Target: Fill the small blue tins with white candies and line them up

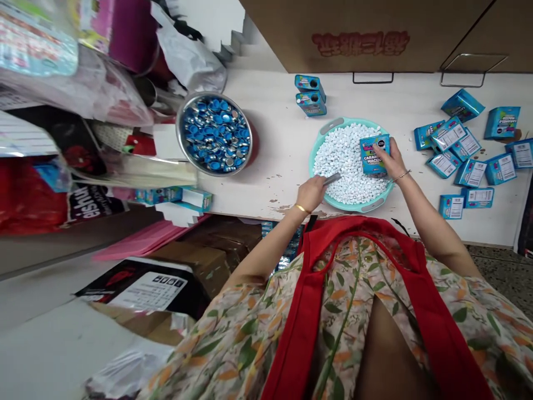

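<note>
A turquoise basin [315, 161] full of small white candies [350, 189] sits on the table in front of me. My left hand [311, 193] is closed round the handle of a metal scoop [332, 179] at the basin's near left side; the scoop's far end is unclear among the candies. Over the basin's right part, my right hand [393, 160] grips a blue candy box [373, 161] printed with bright lettering. Its thumb lies across the front of the box, and the other fingers are mostly hidden behind it.
Left of the basin stands a metal bowl [180, 133] of blue and silver caps [216, 136]. Two upright blue boxes [311, 104] stand behind the basin; several more [474, 173] lie at right. A large cardboard box [362, 22] borders the back. Bags and packaging crowd the left.
</note>
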A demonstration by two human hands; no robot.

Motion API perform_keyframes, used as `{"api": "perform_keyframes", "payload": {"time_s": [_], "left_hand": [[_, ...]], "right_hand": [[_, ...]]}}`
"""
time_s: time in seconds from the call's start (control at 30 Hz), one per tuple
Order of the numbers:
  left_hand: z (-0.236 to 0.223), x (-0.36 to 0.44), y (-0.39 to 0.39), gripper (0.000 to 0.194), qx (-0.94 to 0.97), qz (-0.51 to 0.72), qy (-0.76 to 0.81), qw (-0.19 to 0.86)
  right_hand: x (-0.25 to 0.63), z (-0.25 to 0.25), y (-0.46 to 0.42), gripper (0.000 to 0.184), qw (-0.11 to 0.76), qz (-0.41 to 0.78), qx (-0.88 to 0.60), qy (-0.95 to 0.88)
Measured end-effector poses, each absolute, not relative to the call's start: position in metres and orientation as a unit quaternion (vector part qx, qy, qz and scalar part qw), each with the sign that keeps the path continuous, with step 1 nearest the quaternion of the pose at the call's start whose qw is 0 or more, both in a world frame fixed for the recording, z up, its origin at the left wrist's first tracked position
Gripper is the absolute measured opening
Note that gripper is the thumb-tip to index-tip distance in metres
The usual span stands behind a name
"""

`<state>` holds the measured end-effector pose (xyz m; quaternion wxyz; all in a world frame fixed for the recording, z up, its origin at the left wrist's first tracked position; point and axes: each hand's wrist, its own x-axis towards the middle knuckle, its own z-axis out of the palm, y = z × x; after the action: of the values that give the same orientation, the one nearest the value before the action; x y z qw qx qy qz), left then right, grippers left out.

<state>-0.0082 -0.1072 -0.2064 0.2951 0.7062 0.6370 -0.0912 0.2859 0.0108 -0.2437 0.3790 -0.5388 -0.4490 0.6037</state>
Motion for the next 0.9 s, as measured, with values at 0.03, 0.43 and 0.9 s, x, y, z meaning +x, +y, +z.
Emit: {"api": "perform_keyframes", "payload": {"time_s": [0.03, 0.43, 0.9], "left_hand": [[-0.213, 0.007, -0.102, 0.033, 0.699, -0.086, 0.641, 0.305], [-0.251, 0.053, -0.072, 0.037, 0.658, 0.02, 0.631, 0.411], [-0.198, 0.0, -0.059, 0.044, 0.762, 0.145, 0.5, 0.386]], "right_hand": [[0.278, -0.244, 0.003, 0.076, 0.375, 0.6, -0.551, -0.443], [0.247, -0.224, -0.036, 0.078, 0.388, 0.633, -0.559, -0.37], [0.359, -0.193, -0.061, 0.061, 0.324, 0.275, -0.64, -0.641]]}}
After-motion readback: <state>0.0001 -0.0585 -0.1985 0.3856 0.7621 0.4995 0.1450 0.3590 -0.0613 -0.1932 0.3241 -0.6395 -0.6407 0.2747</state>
